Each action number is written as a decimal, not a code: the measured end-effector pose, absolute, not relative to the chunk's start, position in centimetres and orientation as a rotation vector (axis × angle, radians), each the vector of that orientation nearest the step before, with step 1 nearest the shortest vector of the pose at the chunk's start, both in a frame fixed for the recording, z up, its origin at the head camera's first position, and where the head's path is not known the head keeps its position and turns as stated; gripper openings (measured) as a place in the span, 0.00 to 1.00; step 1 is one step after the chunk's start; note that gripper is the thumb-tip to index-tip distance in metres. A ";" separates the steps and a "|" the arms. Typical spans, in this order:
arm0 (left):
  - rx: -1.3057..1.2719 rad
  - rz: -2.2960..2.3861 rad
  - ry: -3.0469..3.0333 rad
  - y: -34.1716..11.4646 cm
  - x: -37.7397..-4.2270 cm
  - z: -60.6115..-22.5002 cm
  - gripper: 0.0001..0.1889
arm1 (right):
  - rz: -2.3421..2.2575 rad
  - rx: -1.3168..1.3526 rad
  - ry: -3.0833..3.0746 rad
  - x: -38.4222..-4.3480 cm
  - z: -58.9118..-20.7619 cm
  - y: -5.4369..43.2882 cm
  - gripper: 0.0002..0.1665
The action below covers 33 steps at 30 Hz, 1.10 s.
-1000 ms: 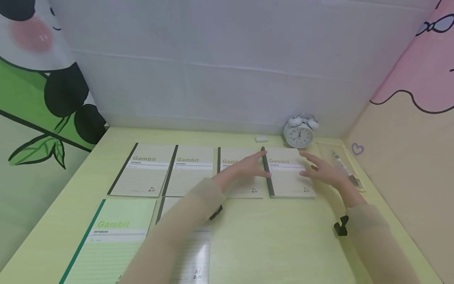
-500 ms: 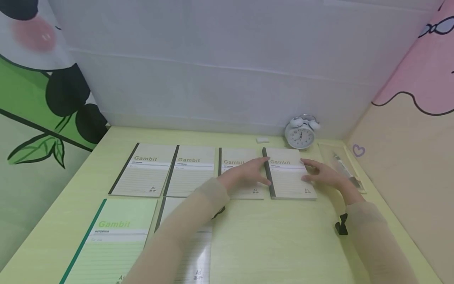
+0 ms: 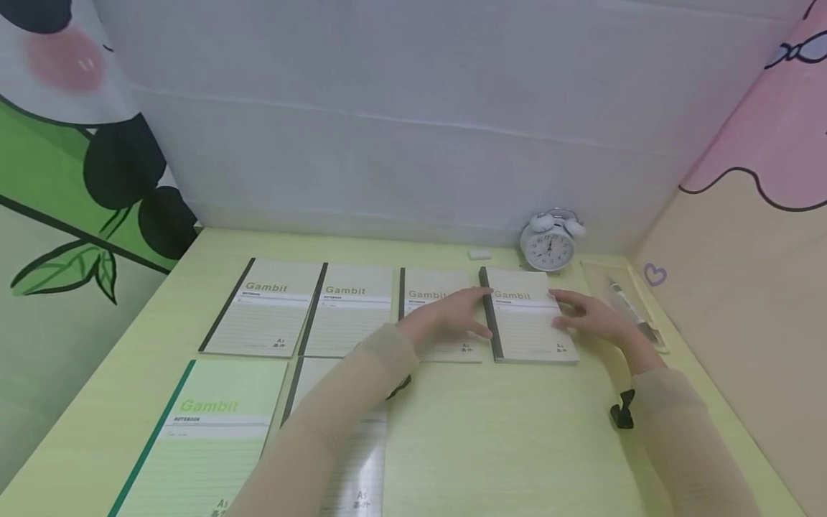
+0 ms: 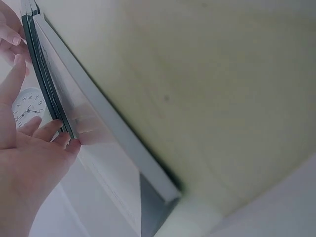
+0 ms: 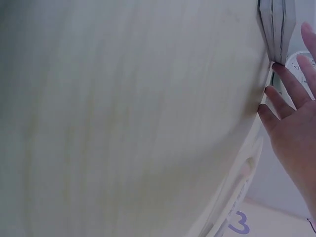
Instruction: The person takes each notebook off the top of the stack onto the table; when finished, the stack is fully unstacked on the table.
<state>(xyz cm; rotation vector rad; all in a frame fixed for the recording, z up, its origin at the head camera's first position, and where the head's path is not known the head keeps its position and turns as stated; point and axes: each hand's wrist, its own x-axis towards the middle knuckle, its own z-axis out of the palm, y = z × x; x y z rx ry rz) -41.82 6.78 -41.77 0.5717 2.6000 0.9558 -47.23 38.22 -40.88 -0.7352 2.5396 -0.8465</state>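
A small stack of white Gambit notebooks (image 3: 526, 330) with black spines lies at the right end of the back row. My left hand (image 3: 454, 316) reaches over a neighbouring notebook (image 3: 436, 350), its fingertips along the stack's spine side. Across from it, my right hand (image 3: 593, 317) has its fingertips at the stack's right edge, fingers spread. In the left wrist view, the left fingers (image 4: 52, 131) touch the dark spines. The right wrist view shows the page edges of the stacked notebooks (image 5: 277, 27) at the right fingertips, with lower fingers (image 5: 279, 103) on the table.
Two more white notebooks (image 3: 258, 323) continue the row leftward. In front lie a green notebook (image 3: 194, 459) and a white one (image 3: 352, 467) partly hidden by the left sleeve. Behind stand an alarm clock (image 3: 548, 250) and an eraser (image 3: 479, 255). A shallow tray (image 3: 659, 341) holds a pen (image 3: 625, 301).
Both hands have drawn slightly toward the person along the stack's sides, and the right fingers have settled at its edge. During the last half second almost nothing has moved.
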 end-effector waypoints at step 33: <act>0.398 1.478 2.606 6.8 -41.2 -38.7 0.50 | -1.321 -0.529 2.521 -46.7 -37.5 36.6 0.38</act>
